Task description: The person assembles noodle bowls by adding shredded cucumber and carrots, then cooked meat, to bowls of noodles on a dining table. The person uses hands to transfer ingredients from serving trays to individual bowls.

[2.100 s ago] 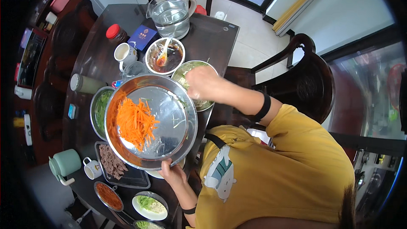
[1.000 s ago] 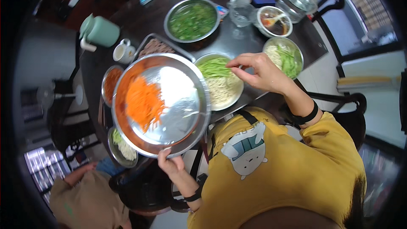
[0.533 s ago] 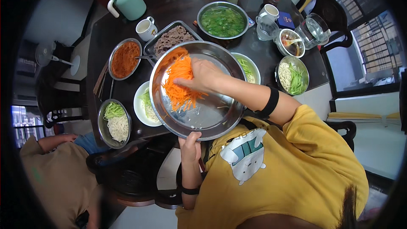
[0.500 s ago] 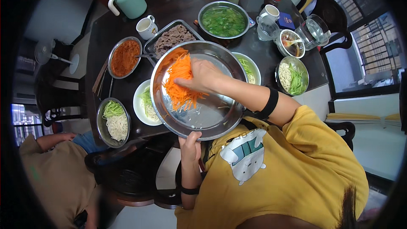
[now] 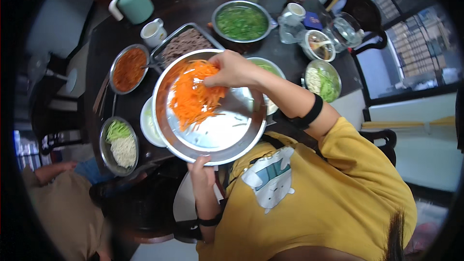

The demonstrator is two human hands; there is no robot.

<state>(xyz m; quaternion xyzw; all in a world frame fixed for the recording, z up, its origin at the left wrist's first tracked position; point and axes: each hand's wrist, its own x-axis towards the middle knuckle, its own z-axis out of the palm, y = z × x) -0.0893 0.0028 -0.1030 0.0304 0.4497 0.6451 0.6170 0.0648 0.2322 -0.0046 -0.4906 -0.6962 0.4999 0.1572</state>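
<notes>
A wide steel basin [image 5: 237, 142] is held above the table, tilted toward me. My left hand [image 5: 202, 171] is closed on its near rim, thumb over the edge. Shredded carrot [image 5: 193, 99] lies heaped on the left side of the basin. My right hand [image 5: 231, 69] reaches in over the far rim, its fingers closed around some shreds at the top of the heap. The fingertips are partly hidden among the carrot. Beneath the basin, a white bowl [image 5: 149, 124] at the left and another bowl [image 5: 273, 67] at the right are partly covered.
Beyond the basin are a tray of sliced meat [image 5: 186, 43], a bowl of red sauce [image 5: 129, 70] and a bowl of greens in liquid [image 5: 241, 23]. Noodle bowls stand left [image 5: 123, 152] and right [image 5: 324, 81]. A mint jug [image 5: 135, 2] stands far left. Someone sits at the left [image 5: 63, 208].
The basin has shifted slightly left and tilts a little more. My right hand has moved up toward the far rim, and the carrot heap looks more spread. The whole view has shifted too.
</notes>
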